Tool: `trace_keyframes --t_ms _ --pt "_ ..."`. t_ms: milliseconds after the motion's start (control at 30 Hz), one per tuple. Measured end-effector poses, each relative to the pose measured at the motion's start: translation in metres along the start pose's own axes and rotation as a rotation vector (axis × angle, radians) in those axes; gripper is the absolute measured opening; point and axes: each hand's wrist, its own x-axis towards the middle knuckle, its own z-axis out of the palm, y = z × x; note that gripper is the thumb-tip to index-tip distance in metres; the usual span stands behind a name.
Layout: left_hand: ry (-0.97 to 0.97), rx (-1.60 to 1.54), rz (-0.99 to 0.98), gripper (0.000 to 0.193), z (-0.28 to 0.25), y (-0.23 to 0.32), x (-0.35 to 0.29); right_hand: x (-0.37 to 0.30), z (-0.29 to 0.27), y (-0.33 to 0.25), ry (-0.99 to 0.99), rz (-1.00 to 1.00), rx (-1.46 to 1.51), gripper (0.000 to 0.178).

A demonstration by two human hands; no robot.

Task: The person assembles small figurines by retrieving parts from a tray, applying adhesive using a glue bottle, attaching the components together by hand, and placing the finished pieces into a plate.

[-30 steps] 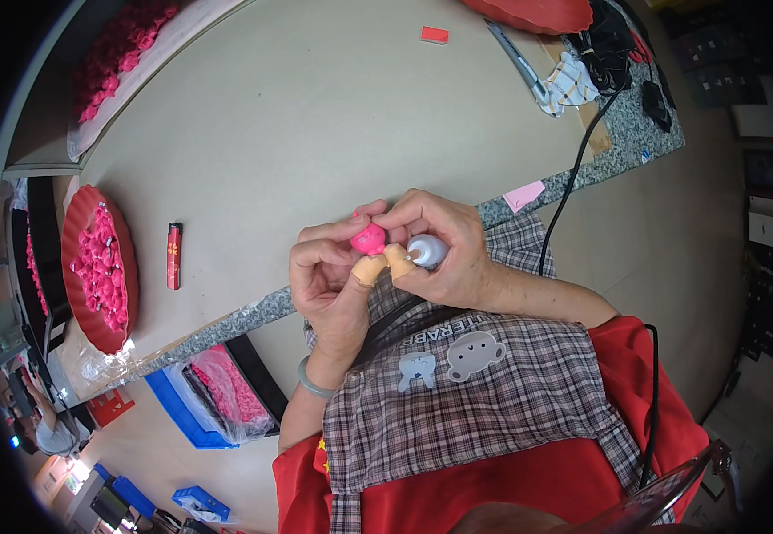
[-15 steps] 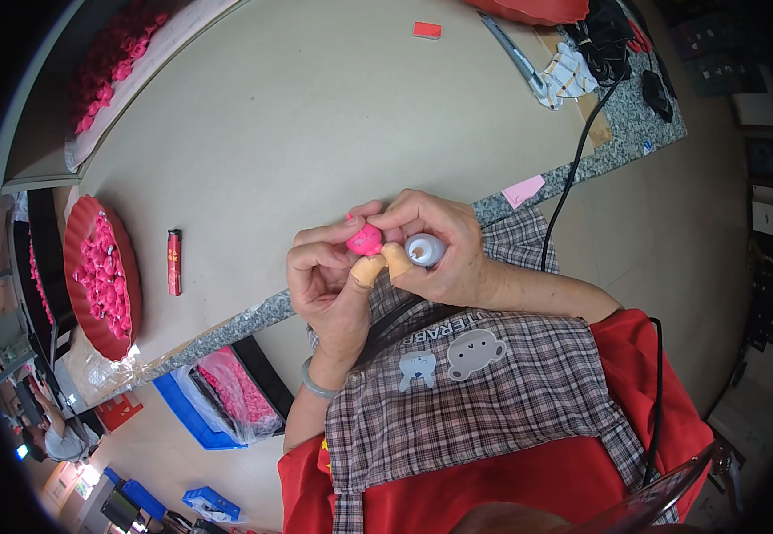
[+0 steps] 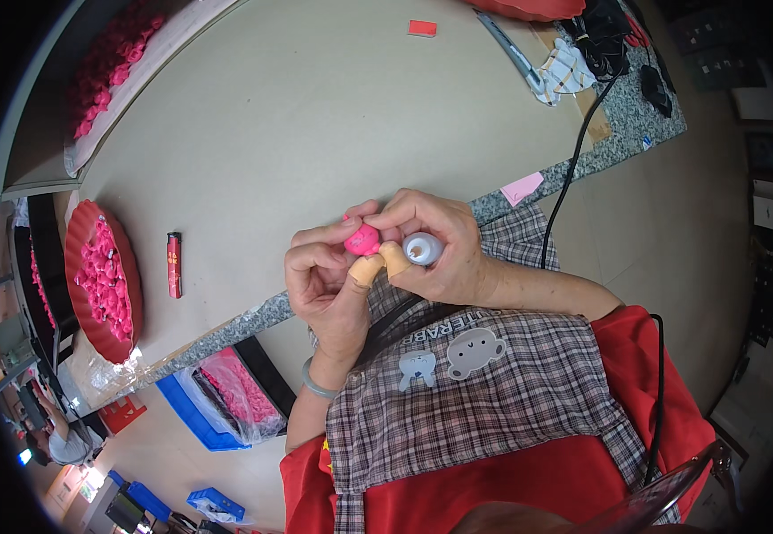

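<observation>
Over the table's near edge, both my hands meet around a small rounded pink piece (image 3: 362, 240), apparently a plastic figure part. My left hand (image 3: 322, 276) pinches it between thumb and fingers. The fingertips of my right hand (image 3: 449, 238) touch its upper right side. Tucked in my right palm is a small whitish squeeze bottle (image 3: 422, 249), its tip facing up. Tan finger covers (image 3: 367, 270) sit on both thumbs. The details of the piece's far side are hidden by my fingers.
A red scalloped tray (image 3: 133, 307) of pink pieces stands at the left, beside a red lighter (image 3: 174, 265). A blue bin (image 3: 193, 418) with bagged pink pieces is below the table. A grey cutter knife (image 3: 511, 53), a cloth (image 3: 569, 69) and a black cable (image 3: 573, 169) lie right.
The view has shifted very slightly. Both hands keep the same hold on the pink piece and the bottle.
</observation>
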Motion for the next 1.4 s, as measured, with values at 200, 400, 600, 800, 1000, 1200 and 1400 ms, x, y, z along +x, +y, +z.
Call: trace_keyframes --t_ms 200,400,600,800,1000,1200,1400 --pt "0.001 -0.014 0.002 0.032 0.0005 -0.0005 -0.0009 -0.0014 -0.0005 0.0006 -0.003 0.008 -0.001 0.028" --pt "-0.004 -0.018 0.005 0.032 0.0010 -0.0001 0.0000 0.0000 -0.0019 -0.0008 -0.014 -0.001 -0.018 0.028" --pt "-0.029 -0.059 0.036 0.031 -0.0010 -0.0021 0.0008 0.0010 -0.0033 -0.0034 -0.028 0.005 -0.024 0.027" --pt "-0.026 -0.068 0.033 0.032 0.0001 -0.0010 0.0014 0.0004 -0.0023 -0.0016 -0.021 -0.002 -0.016 0.027" --pt "-0.013 -0.014 -0.001 0.031 0.0003 0.0003 0.0004 -0.0005 -0.0020 -0.0021 -0.021 0.034 0.008 0.028" --pt "-0.051 -0.048 0.031 0.026 -0.0001 -0.0013 0.0025 0.0006 -0.0048 -0.0014 -0.040 0.004 0.002 0.029" --pt "-0.048 -0.061 0.022 0.025 0.0017 0.0028 0.0026 0.0014 -0.0064 -0.0061 -0.058 0.028 -0.007 0.027"
